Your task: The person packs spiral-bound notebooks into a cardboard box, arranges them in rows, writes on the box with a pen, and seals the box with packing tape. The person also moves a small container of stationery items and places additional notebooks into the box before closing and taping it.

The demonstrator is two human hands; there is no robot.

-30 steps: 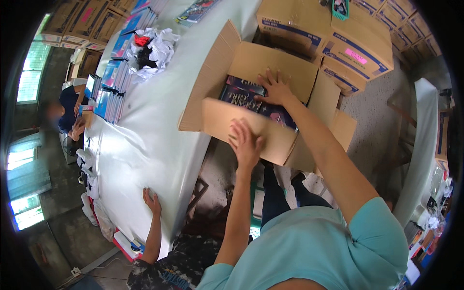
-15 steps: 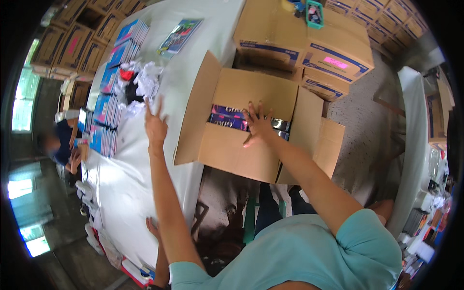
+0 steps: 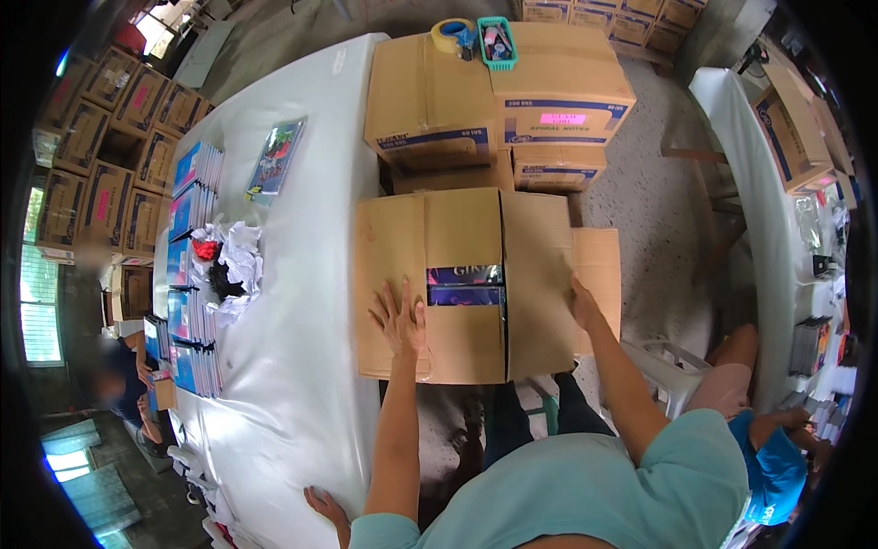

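Observation:
An open-topped cardboard carton (image 3: 393, 238) stands in front of me beside the white table. Its left flap is folded inward, and my left hand (image 3: 400, 325) lies flat on it with fingers spread. Dark purple packs (image 3: 465, 285) with shiny ends show through the gap in the middle. At the outer edge of the right flap (image 3: 540, 302), which slants up, is my right hand (image 3: 585, 306); it holds that edge, and most of its fingers are hidden behind it. Another flap (image 3: 596, 265) sticks out farther right.
Taped cartons (image 3: 567, 87) stand behind mine, bearing a tape dispenser (image 3: 453, 38) and green basket (image 3: 497, 64). Blue notebook stacks (image 3: 187, 261), crumpled paper (image 3: 240, 261) and a wrapped booklet (image 3: 276, 160) lie on the table (image 3: 302, 302). Another person's hand (image 3: 326, 508) rests there. People sit at both sides.
My left hand has come from above the table onto the left flap, now folded in. My right hand has left the packs for the right flap's edge, raising that flap. The view has shifted.

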